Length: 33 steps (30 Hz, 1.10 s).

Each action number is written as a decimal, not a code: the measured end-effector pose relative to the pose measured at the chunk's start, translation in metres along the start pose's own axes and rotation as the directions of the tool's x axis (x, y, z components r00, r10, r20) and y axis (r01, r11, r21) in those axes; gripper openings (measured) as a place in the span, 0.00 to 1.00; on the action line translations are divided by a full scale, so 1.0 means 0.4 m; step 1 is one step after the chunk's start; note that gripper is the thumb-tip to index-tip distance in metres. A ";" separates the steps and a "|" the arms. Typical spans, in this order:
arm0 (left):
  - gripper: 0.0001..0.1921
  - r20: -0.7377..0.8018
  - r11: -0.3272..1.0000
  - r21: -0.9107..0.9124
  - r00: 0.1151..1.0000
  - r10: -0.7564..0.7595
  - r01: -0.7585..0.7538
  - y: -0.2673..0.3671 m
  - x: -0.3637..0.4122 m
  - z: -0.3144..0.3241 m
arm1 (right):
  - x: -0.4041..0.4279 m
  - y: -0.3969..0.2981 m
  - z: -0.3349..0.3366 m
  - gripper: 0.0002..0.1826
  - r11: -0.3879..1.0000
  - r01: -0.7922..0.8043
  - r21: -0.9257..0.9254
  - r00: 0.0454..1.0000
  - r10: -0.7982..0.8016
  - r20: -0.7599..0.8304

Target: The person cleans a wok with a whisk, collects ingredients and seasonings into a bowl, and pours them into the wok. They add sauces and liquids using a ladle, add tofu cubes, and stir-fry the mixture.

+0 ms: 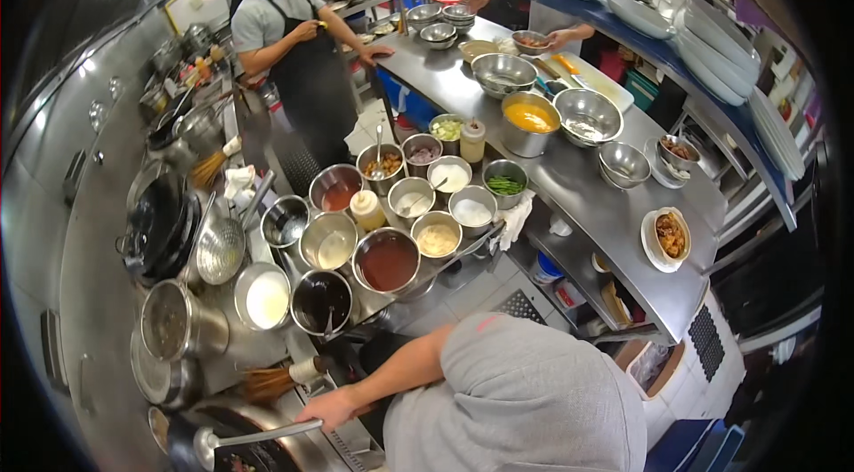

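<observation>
My right hand [333,406] grips the handle of a metal ladle [267,434], with the arm stretched out to the left. The ladle's bowl is over a dark wok [270,453] at the bottom left; a few food pieces show at the picture's lower edge. My left hand is out of view. Just above my right hand, a straw brush [270,382] with a wrapped handle lies on the stove edge. Nearby stand steel pots of dark sauce [321,298], red-brown sauce [387,262] and a white liquid [267,302].
A skimmer [221,248] rests beside stacked black woks [160,225]. Several seasoning pots and squeeze bottles [367,208] crowd the cart. The steel table [567,192] holds bowls, a pot of yellow liquid [530,118] and a plated dish [669,236]. A co-worker [287,51] stands beyond; others are farther back.
</observation>
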<state>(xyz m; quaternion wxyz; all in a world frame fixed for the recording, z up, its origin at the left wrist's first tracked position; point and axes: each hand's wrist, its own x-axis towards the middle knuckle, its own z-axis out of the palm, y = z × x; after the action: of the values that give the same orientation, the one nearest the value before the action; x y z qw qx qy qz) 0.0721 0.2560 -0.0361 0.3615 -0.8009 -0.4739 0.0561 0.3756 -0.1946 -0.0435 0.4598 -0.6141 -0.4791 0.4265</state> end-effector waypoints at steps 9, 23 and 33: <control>0.19 0.130 0.815 -0.482 0.947 -0.295 0.321 0.018 0.039 -0.054 | -0.129 -0.064 -0.138 0.26 0.918 0.396 -0.032 0.828 -0.372 -0.421; 0.12 0.491 -0.345 -0.860 0.792 -0.362 0.375 -0.027 -0.028 -0.075 | -0.777 -0.139 -0.316 0.28 0.702 0.118 0.703 0.677 0.461 -0.574; 0.20 0.501 -0.486 -0.797 0.843 -0.197 0.360 -0.007 -0.105 -0.103 | -0.938 -0.202 -0.333 0.35 0.701 -0.114 0.704 0.630 0.599 -0.494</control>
<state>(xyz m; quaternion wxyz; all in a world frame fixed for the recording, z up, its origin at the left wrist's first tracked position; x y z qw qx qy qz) 0.0652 0.2015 -0.0149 -0.4798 -0.5659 -0.5239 -0.4184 0.4217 -0.5736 0.0949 0.6756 -0.6297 0.0362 0.3817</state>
